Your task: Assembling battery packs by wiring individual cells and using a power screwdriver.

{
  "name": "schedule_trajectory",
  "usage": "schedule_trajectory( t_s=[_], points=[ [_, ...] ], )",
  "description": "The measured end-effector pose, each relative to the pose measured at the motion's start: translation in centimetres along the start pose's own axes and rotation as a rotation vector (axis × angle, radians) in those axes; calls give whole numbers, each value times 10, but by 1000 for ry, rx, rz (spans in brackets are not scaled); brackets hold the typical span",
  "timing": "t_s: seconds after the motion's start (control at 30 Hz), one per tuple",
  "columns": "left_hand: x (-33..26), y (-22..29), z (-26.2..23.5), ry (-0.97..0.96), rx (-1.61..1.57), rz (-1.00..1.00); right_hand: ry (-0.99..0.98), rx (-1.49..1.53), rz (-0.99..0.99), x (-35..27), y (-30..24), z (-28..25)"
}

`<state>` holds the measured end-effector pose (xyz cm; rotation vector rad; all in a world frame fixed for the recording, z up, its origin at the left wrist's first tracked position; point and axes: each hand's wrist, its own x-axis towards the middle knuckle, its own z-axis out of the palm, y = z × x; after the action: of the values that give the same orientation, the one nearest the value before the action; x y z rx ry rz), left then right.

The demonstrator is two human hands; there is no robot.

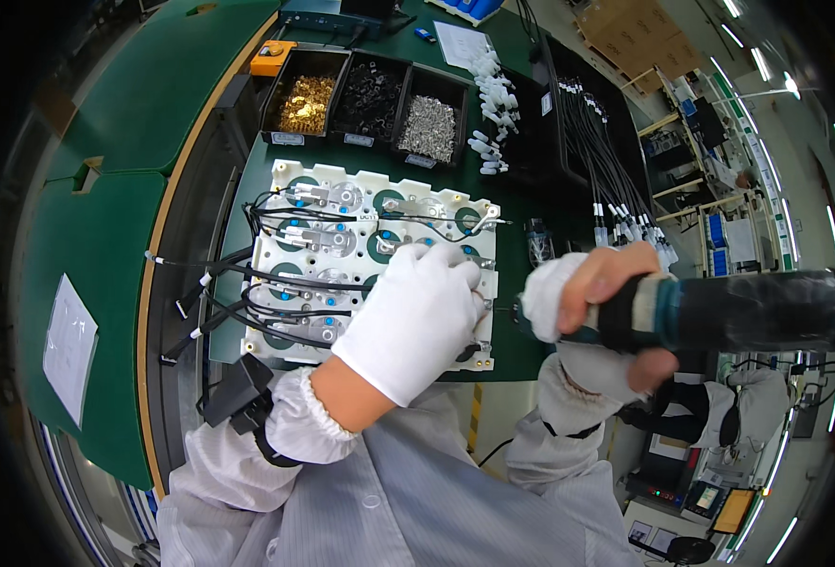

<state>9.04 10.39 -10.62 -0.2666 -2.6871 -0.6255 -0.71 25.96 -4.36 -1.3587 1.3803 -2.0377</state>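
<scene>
My left hand (415, 317), in a white glove, lies over the right half of a white moulded plate (364, 189). Its fingers are curled down onto the plate, and whatever they pinch is hidden. Metal brackets, clear round parts and blue dots cover the plate, with black cables (238, 269) running off its left side. Just right of the plate, my right hand (606, 293), its glove leaving some fingertips bare, is wrapped round a teal and black power screwdriver (753, 310). The tool lies sideways, and its tip is hard to make out.
Behind the plate stand black bins with brass-coloured parts (306, 104), black parts (372, 102) and silver fasteners (430, 128). White plastic pieces (495, 99) lie to their right. A black crate holds cables (592, 132). A green bench (96, 246) flanks the left side.
</scene>
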Motion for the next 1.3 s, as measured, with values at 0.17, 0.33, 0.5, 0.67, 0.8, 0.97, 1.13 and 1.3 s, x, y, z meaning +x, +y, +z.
schedule_trajectory(
  t_s=[0.17, 0.33, 0.5, 0.67, 0.8, 0.97, 1.13, 1.3],
  points=[
    [-9, 5, -17, -131, -39, 150, 36, 70, 36, -28, -10, 1],
    [-7, 11, -14, -153, 40, 151, 84, 102, -17, -36, -5, 7],
    [-7, 10, -12, -160, -18, 132, 98, 97, -4, -42, 3, 9],
    [-7, 11, -12, -194, 10, 140, -84, 21, -38, -31, 1, 2],
    [-7, 12, -12, -195, -9, 131, -185, 251, -75, -28, -6, -6],
    [-7, 9, -10, -178, -19, 147, -104, 157, -15, -40, -1, -4],
    [-7, 6, -8, -177, -12, 162, -28, 14, 54, -36, -1, 7],
    [-5, 6, -9, -183, -23, 163, -31, 63, -17, -36, 1, 10]
  ],
)
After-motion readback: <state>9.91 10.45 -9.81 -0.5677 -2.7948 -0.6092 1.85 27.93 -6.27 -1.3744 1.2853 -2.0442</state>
